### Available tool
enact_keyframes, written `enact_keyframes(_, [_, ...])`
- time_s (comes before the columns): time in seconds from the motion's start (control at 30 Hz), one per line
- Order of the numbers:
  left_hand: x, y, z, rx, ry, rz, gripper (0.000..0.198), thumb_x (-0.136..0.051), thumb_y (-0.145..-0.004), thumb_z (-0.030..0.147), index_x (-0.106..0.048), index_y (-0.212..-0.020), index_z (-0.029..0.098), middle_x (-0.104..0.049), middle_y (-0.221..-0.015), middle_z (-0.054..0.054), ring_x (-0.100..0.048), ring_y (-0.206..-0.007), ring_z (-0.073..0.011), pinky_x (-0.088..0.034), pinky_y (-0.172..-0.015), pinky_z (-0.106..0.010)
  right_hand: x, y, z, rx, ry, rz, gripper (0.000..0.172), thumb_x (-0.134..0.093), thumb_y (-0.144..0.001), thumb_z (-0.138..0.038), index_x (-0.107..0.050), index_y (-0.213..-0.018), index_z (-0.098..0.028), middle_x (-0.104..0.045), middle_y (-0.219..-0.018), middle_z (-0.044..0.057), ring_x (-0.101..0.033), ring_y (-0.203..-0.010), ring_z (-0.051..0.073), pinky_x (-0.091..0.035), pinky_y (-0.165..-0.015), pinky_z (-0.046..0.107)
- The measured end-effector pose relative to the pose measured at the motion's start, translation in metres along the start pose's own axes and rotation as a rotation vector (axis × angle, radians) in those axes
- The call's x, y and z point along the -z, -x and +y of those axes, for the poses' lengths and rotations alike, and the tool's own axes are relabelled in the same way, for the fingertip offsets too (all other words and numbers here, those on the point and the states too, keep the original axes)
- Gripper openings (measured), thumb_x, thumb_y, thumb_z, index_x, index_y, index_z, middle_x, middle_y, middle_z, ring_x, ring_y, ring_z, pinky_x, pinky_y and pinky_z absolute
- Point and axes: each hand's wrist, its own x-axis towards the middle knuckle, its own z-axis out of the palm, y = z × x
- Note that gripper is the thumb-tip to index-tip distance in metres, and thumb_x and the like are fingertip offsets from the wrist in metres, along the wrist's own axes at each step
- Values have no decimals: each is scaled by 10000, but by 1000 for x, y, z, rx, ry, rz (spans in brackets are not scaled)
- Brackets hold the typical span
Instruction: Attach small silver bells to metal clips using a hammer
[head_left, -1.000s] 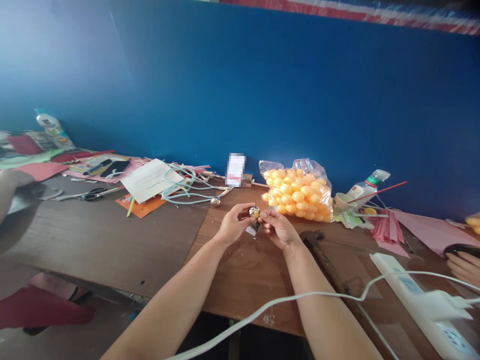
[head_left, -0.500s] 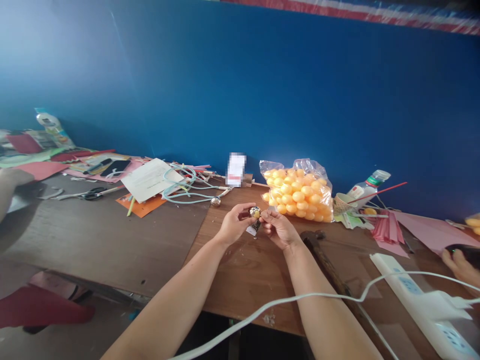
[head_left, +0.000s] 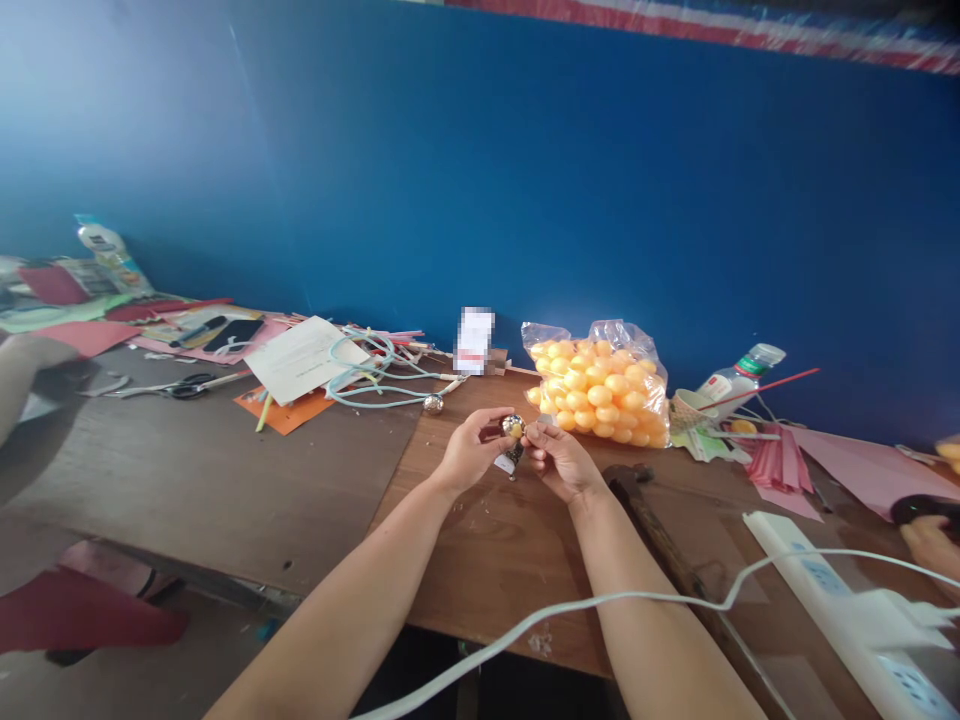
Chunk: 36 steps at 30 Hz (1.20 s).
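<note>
A small shiny metallic ball (head_left: 513,425) with a yellowish patch is pinched between the fingers of my left hand (head_left: 471,449). Close against its right side is my right hand (head_left: 559,457), thumb and fingertips pressed together; whatever they hold is too small to make out. Just below the ball, on the wooden table (head_left: 480,560), is a small dark and white object (head_left: 506,462), partly hidden by my hands. Another shiny metallic ball (head_left: 433,404) lies behind my left hand, beside a coil of light blue cord (head_left: 352,400).
A clear bag of orange balls (head_left: 600,395) stands behind my right hand. A hammer (head_left: 656,540) lies to the right, near a power strip (head_left: 817,580). A white cable (head_left: 540,608) crosses over my right forearm. Scissors (head_left: 195,385) and papers lie left. Other people's arms show at both sides.
My hands keep the same pinch around the metallic ball. The whole view has shifted slightly. At the far right, another person's hand with a dark object has moved a little.
</note>
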Motion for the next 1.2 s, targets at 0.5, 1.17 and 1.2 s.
enact_keyframes(0.5, [0, 0, 0, -10, -1, 1, 435, -696, -688, 125, -603, -1113, 144, -650, -1094, -107, -647, -956, -201, -523, -846, -345, 1, -1, 1, 20, 39, 0, 247, -849, -587, -284, -650, -653, -153, -622, -643, -12, -375, -461, 22, -296, -393, 150])
enact_keyframes(1.17, [1, 0, 0, -27, -9, 5, 420, -696, -686, 118, -611, -1096, 150, -641, -1084, -99, -650, -941, -191, -527, -838, -339, 1, -1, 0, 36, 57, -8, 234, -838, -601, -277, -647, -673, -163, -619, -640, -17, -379, -458, 19, -318, -398, 140])
enact_keyframes(1.2, [1, 0, -1, -31, -14, 6, 416, -697, -688, 122, -614, -1095, 152, -637, -1085, -98, -650, -939, -190, -528, -837, -339, 1, -1, 0, 39, 58, -8, 236, -838, -601, -281, -647, -676, -164, -620, -642, -17, -380, -458, 20, -323, -399, 141])
